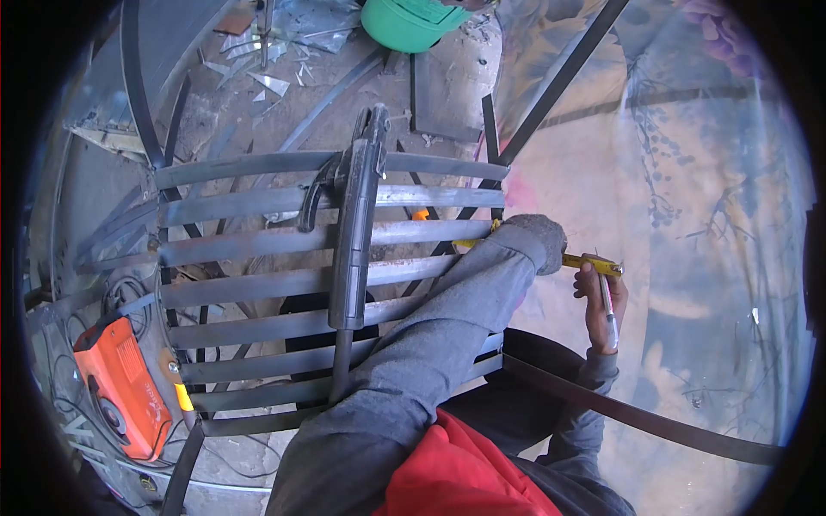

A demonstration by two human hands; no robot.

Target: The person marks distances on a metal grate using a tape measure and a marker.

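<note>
Tape [598, 262] in yellow, stretched from under the left hand [538, 242] across to the right hand [600, 303]. Wore a grey knit glove on the left hand, bunched down over the tape at the near end of the slats [258, 279]; could not tell how tightly closed, nor whether gripping the tape or only pressing on it. Held a thin grey stick [609, 316] in the bare right hand, fingers curled shut round it, the stick pointing back along the palm toward the wrist. Top of that hand up against the far end of the tape. Right hand just beside the left and a little nearer the body, the two close but apart.

Left of the left hand, a black holder [354, 232] laid lengthwise across the slats, touching several of them. Further left and nearer the body than either hand, an orange welder [120, 387] with cables around it. Well beyond the left hand, past the slats, a green tub [411, 21] among metal scraps. Under the right forearm, a flat dark bar [654, 423] running off to the right. Beneath and to the right of the right hand, a floral sheet [688, 215]. Below the left arm, close to the body, red cloth [465, 477].
</note>
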